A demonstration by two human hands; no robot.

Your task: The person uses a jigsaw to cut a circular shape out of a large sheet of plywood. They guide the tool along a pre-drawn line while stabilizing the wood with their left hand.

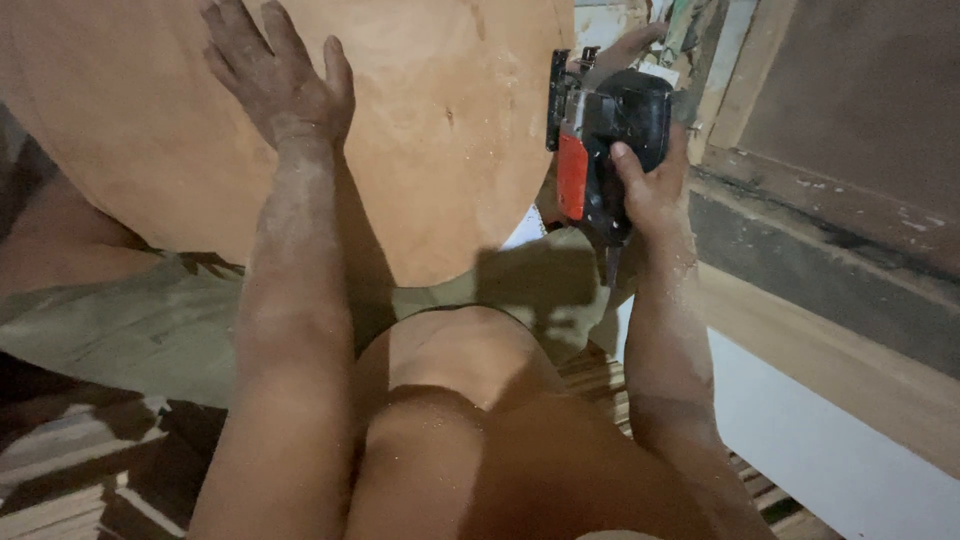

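While pressed flat, fingers spread, on the round board (440,130): left hand (280,75). Clamped around the black-and-red saw (600,140) at the board's right edge: right hand (655,185). Below, knee (460,350) and slats (90,460).

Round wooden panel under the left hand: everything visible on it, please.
The round wooden panel is pale orange-brown with a smooth, dusty face, a small dark knot and a curved cut edge. It fills the upper frame, its top cropped. The left hand lies flat on it, fingers spread. The black and red power tool, gripped by the right hand, meets its right edge.
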